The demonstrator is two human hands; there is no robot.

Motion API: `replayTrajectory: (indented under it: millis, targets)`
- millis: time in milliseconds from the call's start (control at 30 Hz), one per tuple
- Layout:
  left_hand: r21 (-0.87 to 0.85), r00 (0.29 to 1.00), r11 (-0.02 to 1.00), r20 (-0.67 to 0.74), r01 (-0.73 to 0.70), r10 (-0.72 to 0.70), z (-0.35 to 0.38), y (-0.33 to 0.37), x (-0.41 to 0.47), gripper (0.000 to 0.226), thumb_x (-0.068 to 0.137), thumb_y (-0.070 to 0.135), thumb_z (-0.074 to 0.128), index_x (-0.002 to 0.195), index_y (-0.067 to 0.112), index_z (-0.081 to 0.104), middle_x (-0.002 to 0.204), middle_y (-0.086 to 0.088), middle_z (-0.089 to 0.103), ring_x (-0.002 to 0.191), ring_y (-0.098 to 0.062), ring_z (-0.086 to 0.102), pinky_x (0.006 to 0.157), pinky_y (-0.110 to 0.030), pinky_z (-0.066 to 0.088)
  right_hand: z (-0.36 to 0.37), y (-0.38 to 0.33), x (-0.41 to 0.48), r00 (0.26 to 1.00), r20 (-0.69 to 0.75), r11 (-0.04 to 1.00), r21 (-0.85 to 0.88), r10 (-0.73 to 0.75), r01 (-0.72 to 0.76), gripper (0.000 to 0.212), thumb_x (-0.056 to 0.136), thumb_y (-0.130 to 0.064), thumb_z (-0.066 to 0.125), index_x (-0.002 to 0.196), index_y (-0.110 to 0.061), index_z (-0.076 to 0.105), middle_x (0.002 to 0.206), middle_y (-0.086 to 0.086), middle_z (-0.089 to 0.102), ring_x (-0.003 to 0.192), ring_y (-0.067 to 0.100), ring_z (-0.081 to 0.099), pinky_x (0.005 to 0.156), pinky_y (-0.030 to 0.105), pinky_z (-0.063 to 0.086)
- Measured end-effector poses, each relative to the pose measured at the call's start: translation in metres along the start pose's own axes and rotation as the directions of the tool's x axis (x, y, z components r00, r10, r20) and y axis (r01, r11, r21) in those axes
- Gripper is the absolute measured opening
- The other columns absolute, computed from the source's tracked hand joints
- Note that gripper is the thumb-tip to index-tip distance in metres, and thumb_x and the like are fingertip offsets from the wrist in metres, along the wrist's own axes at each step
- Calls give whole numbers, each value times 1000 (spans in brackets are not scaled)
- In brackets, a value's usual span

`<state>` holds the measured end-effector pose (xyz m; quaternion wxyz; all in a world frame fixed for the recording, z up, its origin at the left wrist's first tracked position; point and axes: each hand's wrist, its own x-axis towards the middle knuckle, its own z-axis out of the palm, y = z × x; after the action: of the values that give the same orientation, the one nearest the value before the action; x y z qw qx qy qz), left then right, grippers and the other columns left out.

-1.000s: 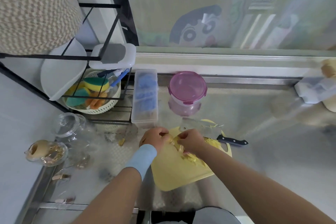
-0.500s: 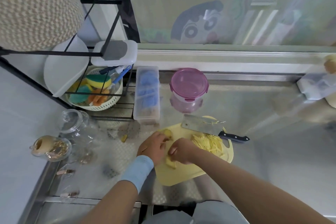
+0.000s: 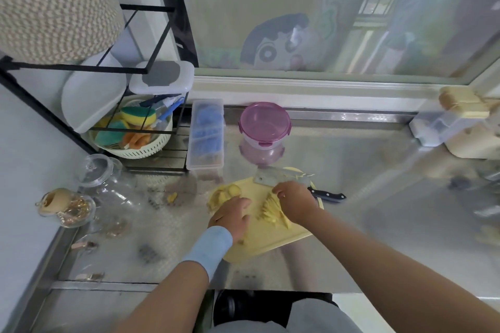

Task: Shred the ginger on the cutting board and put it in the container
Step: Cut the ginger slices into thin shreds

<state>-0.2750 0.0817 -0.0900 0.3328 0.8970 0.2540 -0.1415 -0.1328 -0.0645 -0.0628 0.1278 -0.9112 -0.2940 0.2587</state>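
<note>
1. Lying between the two hands, the shredded ginger (image 3: 270, 211) is fanning across the cutting board (image 3: 270, 240), its strands pointing roughly toward the table's back edge.
2. The right hand (image 3: 296, 203) is touching the pile's right side with its fingers curling down; whether it is gripping any shreds cannot be told.
3. The left hand (image 3: 234, 215) is resting relaxed and holding nothing, just beside the ginger slices (image 3: 224, 193).
4. The lidded container (image 3: 264, 123) is sitting beyond the cleaver (image 3: 273, 178), near the table's back edge.
</note>
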Motion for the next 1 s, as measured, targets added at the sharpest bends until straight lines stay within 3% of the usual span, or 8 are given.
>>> replayTrajectory:
  millis: [133,333,533,633,733,833,933,1000]
  targets:
    - [53,999,998,18,-39,38,6,37,25,46,99,28,46,144,31,38,147,10,36,134,-16,37,108,-36,36,-17,55,10,994,-69,993,-86,81,-87,50,87,0,49,128,-24,64,129,3,58,117,28,59,99,38,49]
    - [71,997,997,77,27,-32,18,58,54,45,99,22,45,142,32,41,146,10,37,133,-16,39,108,-34,36,-13,99,24,1000,10,966,-256,29,-26,44,99,-23,52,141,-26,41,129,2,54,118,28,53,98,38,43]
    - [1,999,999,17,48,-48,19,51,52,38,99,19,43,133,33,50,136,13,45,124,-13,46,104,-32,40,-10,107,30,999,43,950,-308,-32,44,66,103,-28,47,159,-22,12,142,5,43,128,28,44,100,43,41]
    - [-11,994,998,-92,65,-66,16,47,46,32,97,16,42,121,31,57,124,9,50,114,-13,52,98,-33,45,-17,103,26,999,-10,962,-268,-51,46,65,105,-35,43,160,-23,11,138,5,44,125,29,46,97,44,44]
    - [-24,987,997,-147,68,-71,14,44,36,29,96,13,44,117,27,58,119,8,51,110,-12,52,94,-29,45,-28,91,14,998,-46,994,-102,-32,27,51,101,-29,44,150,-28,32,129,2,50,119,27,53,97,43,47]
    - [-15,983,997,-171,71,-73,15,36,22,27,95,14,45,114,27,59,118,6,52,109,-13,53,93,-28,44,-30,73,-6,997,-81,998,59,-11,16,29,100,-25,40,126,-25,51,112,2,58,100,29,61,86,43,51]
    - [7,964,995,-249,101,-96,17,23,7,28,96,15,44,116,27,59,121,7,53,114,-14,50,97,-29,42,-16,49,-32,999,-38,977,211,-6,14,6,101,-20,41,99,-17,46,93,2,54,80,28,55,72,39,46]
    - [30,949,990,-289,140,-125,19,15,-2,29,96,16,44,118,29,59,126,8,51,117,-16,49,99,-29,40,-2,35,-47,999,26,955,295,36,-43,8,103,-21,42,96,-17,43,84,0,53,78,25,52,67,34,38]
